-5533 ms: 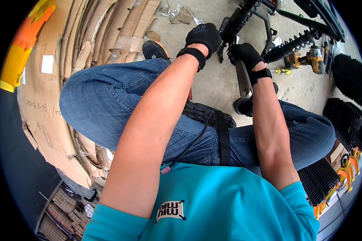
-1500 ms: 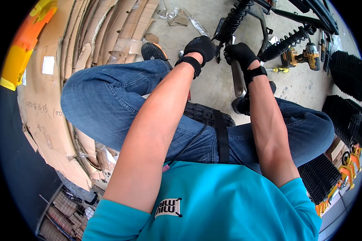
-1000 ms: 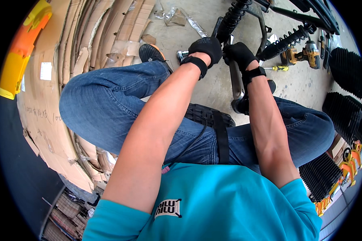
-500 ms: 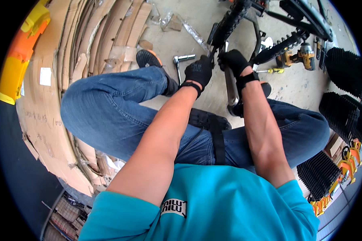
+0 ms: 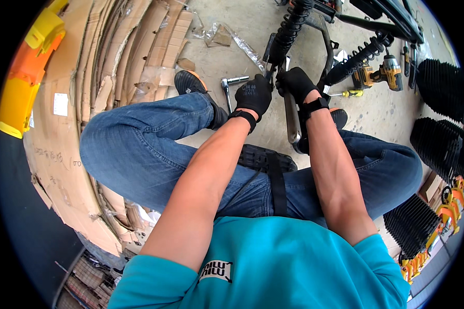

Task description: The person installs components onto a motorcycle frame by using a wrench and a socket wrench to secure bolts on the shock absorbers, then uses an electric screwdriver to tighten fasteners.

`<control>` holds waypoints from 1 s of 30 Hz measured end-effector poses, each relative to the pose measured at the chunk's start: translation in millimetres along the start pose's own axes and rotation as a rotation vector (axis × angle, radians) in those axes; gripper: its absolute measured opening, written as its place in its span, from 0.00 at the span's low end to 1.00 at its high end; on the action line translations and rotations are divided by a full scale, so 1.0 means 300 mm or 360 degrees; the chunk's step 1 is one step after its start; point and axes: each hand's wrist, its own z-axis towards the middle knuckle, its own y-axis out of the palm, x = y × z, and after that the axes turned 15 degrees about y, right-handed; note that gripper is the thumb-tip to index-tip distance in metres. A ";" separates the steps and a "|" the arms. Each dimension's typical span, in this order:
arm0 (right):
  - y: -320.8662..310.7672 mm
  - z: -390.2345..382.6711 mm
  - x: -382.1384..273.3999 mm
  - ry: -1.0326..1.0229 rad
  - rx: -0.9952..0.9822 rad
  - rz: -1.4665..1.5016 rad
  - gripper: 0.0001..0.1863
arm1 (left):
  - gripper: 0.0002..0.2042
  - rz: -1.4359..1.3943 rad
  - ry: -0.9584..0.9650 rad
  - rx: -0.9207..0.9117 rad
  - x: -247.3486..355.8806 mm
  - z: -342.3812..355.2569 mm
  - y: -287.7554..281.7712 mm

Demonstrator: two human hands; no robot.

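Both my hands wear black gloves and meet at the lower end of a black coil-spring shock absorber (image 5: 288,31) fixed to a metal frame bar (image 5: 292,121). My left hand (image 5: 253,95) is closed around the shock's lower mount beside the frame. My right hand (image 5: 296,84) grips the same spot from the right, fingers curled over it. What sits between the fingers is hidden. A ratchet wrench (image 5: 229,88) lies on the concrete just left of my left hand.
Flattened cardboard sheets (image 5: 113,56) are stacked at the left, with an orange-yellow plastic part (image 5: 28,72) beyond. A second shock absorber (image 5: 357,56), a yellow cordless drill (image 5: 377,74) and a screwdriver (image 5: 345,94) lie at the right. Black ribbed rubber boots (image 5: 441,149) pile at the far right.
My view has tilted and both hands have drawn closer together, from separate grips on the shock and frame to one spot at the shock's lower mount. The ratchet wrench has come into view.
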 end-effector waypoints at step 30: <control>-0.118 -0.136 -0.035 -0.0227 0.0086 0.0097 0.10 | 0.08 -0.1327 -0.0504 -0.0029 -0.105 0.096 -0.104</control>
